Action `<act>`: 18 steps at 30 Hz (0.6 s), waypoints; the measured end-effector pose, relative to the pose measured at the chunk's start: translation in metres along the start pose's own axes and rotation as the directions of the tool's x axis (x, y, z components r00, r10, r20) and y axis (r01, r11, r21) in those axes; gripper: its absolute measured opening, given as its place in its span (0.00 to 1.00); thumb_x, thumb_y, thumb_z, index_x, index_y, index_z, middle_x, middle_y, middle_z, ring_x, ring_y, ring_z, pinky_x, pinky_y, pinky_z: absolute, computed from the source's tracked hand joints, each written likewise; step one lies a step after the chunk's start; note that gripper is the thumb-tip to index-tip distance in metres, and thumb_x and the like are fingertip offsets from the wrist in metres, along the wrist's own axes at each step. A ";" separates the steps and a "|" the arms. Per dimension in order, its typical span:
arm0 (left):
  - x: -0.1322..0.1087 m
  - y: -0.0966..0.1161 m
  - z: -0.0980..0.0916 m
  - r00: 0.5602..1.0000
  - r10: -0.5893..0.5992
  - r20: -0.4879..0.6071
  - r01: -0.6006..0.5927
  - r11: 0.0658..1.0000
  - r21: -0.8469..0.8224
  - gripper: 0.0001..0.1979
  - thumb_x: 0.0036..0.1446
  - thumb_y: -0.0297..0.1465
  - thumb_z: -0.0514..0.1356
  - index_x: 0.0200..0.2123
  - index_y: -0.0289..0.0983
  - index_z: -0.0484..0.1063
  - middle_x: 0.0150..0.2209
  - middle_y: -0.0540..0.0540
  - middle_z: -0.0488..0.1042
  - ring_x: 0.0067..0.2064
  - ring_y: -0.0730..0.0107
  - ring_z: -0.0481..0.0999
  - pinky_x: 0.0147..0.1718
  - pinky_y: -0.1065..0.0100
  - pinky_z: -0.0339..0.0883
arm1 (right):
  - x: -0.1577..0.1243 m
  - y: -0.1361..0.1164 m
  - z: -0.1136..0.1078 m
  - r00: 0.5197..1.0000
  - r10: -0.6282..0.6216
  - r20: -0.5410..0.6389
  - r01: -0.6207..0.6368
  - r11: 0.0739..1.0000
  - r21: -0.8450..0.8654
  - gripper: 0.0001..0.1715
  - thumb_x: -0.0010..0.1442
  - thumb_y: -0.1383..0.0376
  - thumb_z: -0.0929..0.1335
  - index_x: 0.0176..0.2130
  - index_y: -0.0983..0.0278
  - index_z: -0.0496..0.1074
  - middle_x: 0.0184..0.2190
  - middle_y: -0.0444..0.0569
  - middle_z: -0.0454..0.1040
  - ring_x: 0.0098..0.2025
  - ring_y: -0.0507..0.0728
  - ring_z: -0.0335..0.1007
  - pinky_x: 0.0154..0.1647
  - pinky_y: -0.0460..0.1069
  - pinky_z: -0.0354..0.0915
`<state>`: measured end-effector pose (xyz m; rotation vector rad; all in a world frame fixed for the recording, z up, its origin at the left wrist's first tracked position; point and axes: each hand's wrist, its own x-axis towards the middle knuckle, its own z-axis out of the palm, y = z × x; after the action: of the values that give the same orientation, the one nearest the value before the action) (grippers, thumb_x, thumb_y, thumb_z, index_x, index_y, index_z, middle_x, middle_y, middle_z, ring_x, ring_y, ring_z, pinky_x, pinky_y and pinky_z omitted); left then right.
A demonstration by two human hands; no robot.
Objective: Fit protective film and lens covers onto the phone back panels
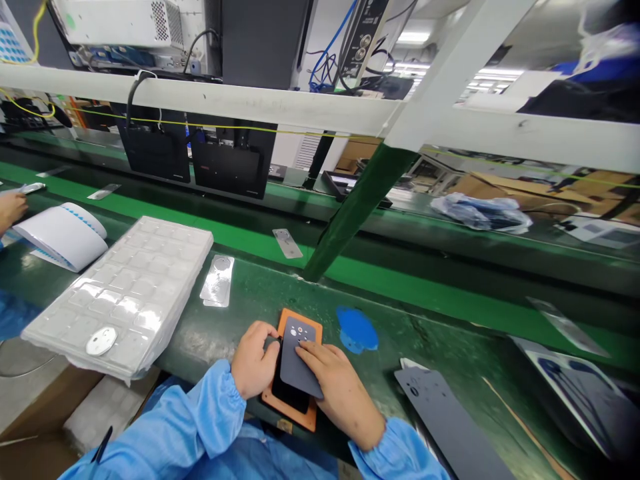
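Head view. Along the near edge of the green workbench (227,320), an orange jig (300,324) under a black slab (289,392) and a perforated gray sheet (299,359). Left hand (254,357) half-closed, fingers curled around the slab's left edge. Right hand (341,395) open and flat, fingers (313,353) pressing on the gray sheet. Just beyond the jig, a blue patch (357,330) on the bench. Toward the left corner, a plastic-wrapped white tray stack (120,287) topped by a white disc (101,341), with a silver sheet (217,280) beside it. Farther left, a white roll (60,237) and a co-worker's hand (11,208) at the frame edge. By the right edge, loose gray sheets (447,427). Beyond, a second green belt (400,267), a plastic bag (480,212), cardboard (530,193), white rails (200,93), black monitors (155,150) and ceiling lights (413,39).
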<state>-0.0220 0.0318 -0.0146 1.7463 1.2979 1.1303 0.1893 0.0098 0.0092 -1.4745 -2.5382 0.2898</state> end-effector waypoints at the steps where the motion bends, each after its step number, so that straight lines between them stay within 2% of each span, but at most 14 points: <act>1: 0.001 0.000 0.000 1.000 0.005 0.002 -0.005 1.000 0.008 0.11 0.55 0.22 0.55 0.40 0.40 0.69 0.40 0.48 0.72 0.44 0.65 0.72 0.46 0.62 0.66 | 0.001 0.000 -0.001 1.000 -0.002 0.009 0.002 1.000 0.003 0.37 0.48 0.75 0.64 0.58 0.63 0.70 0.60 0.55 0.69 0.61 0.61 0.63 0.63 0.60 0.54; 6: 0.008 0.001 0.003 0.993 0.104 0.056 -0.108 0.991 0.076 0.12 0.56 0.22 0.55 0.41 0.39 0.70 0.42 0.45 0.74 0.48 0.62 0.71 0.50 0.59 0.65 | 0.004 -0.001 -0.001 0.999 -0.006 0.050 0.007 1.000 -0.010 0.35 0.48 0.74 0.65 0.56 0.62 0.72 0.60 0.54 0.70 0.62 0.61 0.63 0.64 0.60 0.52; 9: 0.012 0.001 0.007 0.973 0.187 0.138 -0.206 0.969 0.139 0.14 0.55 0.21 0.55 0.44 0.40 0.72 0.45 0.45 0.75 0.52 0.59 0.68 0.54 0.56 0.62 | 0.000 -0.003 0.003 0.998 -0.006 0.057 0.008 0.999 -0.031 0.33 0.51 0.73 0.64 0.57 0.62 0.71 0.61 0.55 0.68 0.63 0.61 0.62 0.65 0.60 0.51; 13: 0.012 -0.002 0.014 0.933 0.228 0.278 -0.308 0.905 0.294 0.17 0.55 0.23 0.56 0.46 0.42 0.73 0.48 0.47 0.76 0.56 0.54 0.63 0.53 0.49 0.58 | -0.008 0.002 -0.002 0.995 -0.042 0.086 0.047 0.997 -0.054 0.35 0.54 0.75 0.61 0.60 0.62 0.68 0.63 0.54 0.66 0.65 0.60 0.59 0.66 0.61 0.49; 15: 0.009 -0.004 0.018 0.919 0.226 0.323 -0.341 0.866 0.365 0.15 0.54 0.25 0.57 0.45 0.43 0.74 0.50 0.48 0.76 0.56 0.51 0.62 0.51 0.46 0.55 | 0.000 0.009 -0.011 0.991 -0.070 0.114 0.074 0.997 -0.030 0.32 0.55 0.75 0.60 0.56 0.60 0.72 0.59 0.52 0.70 0.62 0.59 0.64 0.64 0.59 0.52; 18: 0.004 -0.006 0.024 0.923 0.211 0.323 -0.341 0.837 0.428 0.13 0.53 0.27 0.59 0.43 0.43 0.74 0.51 0.48 0.75 0.54 0.52 0.62 0.49 0.46 0.54 | 0.037 0.020 -0.018 0.997 -0.015 0.073 0.016 1.000 -0.010 0.21 0.62 0.69 0.60 0.47 0.58 0.77 0.47 0.49 0.79 0.50 0.57 0.73 0.57 0.55 0.59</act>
<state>-0.0019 0.0366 -0.0286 2.4278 1.2495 0.7138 0.1925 0.0525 0.0233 -1.4730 -2.6103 0.3339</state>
